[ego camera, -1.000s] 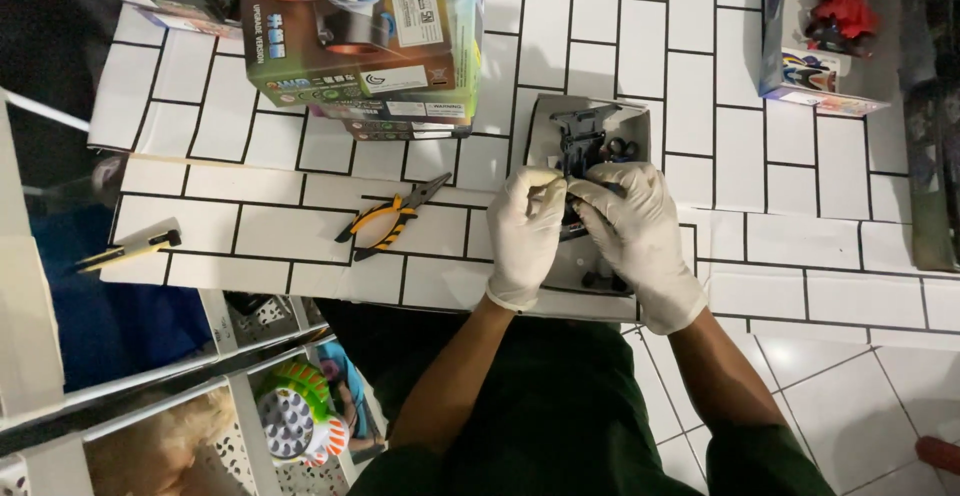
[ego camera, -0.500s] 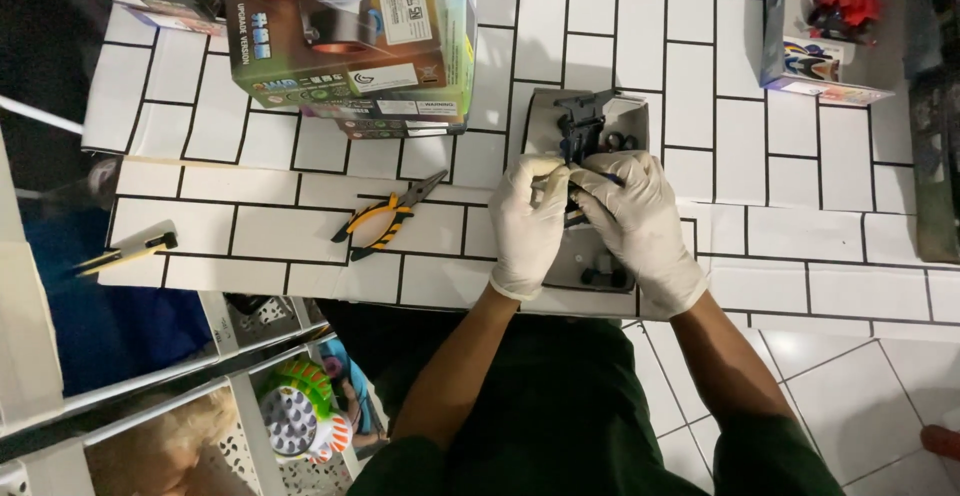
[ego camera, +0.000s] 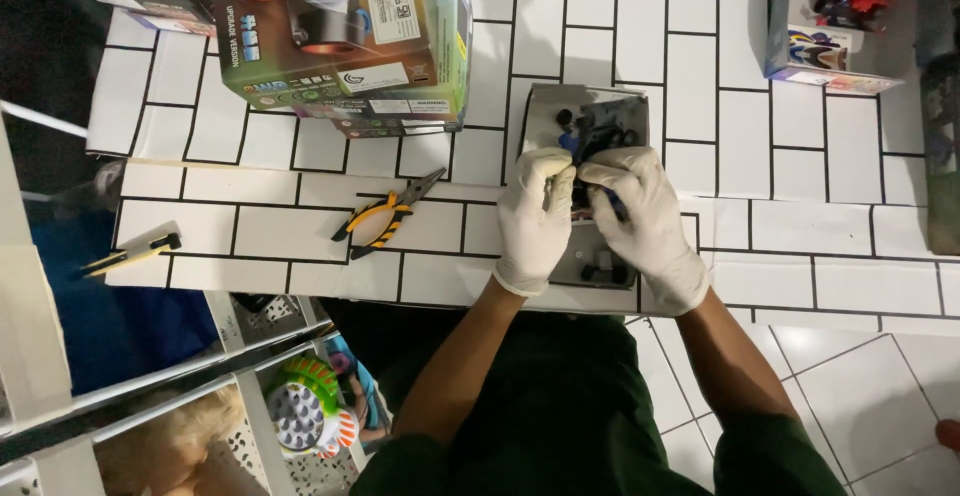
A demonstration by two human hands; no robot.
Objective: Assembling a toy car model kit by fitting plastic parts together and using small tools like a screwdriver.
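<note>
**Small parts at risk over the tray**

Pliers (ego camera: 385, 218) lie unused at left. A small dark part (ego camera: 592, 196) is pinched between the gloved left hand (ego camera: 535, 218) and right hand (ego camera: 645, 221) above the grey tray (ego camera: 545, 116). If jolted, it could be dropped among the loose pieces.

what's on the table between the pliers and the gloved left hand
Nothing: in the head view, only bare white tile of the table lies between the orange-handled pliers and the left hand.

Both grips wear thin white disposable gloves, the left grip (ego camera: 535, 218) and right grip (ego camera: 648, 224) alike, cuffs ending at the wrists. Forearms are bare. Below them, dark green clothing covers torso and legs.
</note>
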